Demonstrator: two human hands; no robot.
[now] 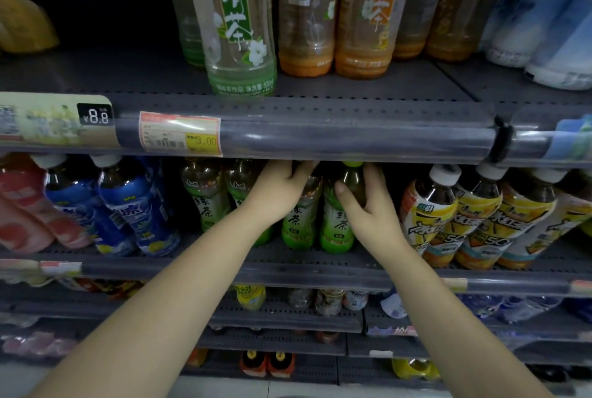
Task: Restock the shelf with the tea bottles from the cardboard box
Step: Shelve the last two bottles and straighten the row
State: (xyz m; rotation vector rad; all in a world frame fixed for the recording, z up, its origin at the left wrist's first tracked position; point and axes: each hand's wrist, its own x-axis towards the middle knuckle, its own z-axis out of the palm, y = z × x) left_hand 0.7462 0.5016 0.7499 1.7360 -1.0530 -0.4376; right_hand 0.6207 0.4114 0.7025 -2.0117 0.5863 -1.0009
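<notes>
Both my hands reach into the middle shelf [224, 269]. My left hand [275, 192] wraps the upper part of a green tea bottle [299, 227] that stands on the shelf. My right hand [368, 205] grips the neck of a second green tea bottle [336, 231] right beside it. Two more green tea bottles [208, 199] stand to the left of my hands. Their caps are hidden behind the upper shelf's price rail. No cardboard box is in view.
Yellow-labelled iced tea bottles [464, 221] lean at the right, blue-labelled bottles [128, 211] and pink ones [28, 211] at the left. The upper shelf [320, 131] carries tall jasmine tea bottles [237, 29] and orange ones [365, 29]. Lower shelves hold several small drinks.
</notes>
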